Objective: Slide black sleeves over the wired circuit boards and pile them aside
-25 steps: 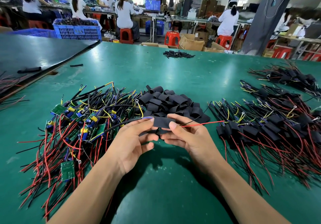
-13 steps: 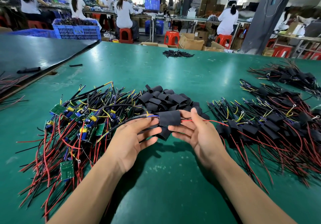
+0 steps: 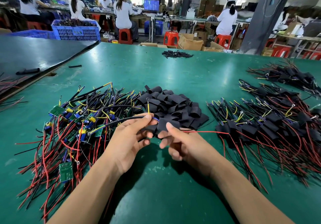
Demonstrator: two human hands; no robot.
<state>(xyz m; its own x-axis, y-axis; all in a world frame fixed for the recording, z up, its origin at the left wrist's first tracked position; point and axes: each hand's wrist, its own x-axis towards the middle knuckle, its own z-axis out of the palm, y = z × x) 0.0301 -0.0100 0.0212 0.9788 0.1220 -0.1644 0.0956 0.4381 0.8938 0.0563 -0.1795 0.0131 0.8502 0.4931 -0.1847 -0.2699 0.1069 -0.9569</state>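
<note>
Bare boards [image 3: 73, 119] are heaped at left. A wire bundle [image 3: 129, 119] is pinched by the left hand [image 3: 127, 143], its black sleeve [image 3: 163, 123] by the right hand [image 3: 187, 145] at near centre. Sleeving looks done, so a carry right to the finished pile [image 3: 271, 126] is called for.

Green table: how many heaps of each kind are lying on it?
Heap of bare wired boards: 1
Heaps of loose black sleeves: 2 (one small, far)
Heaps of sleeved boards: 3, the two nearer ones almost merging
Total: 6
</note>
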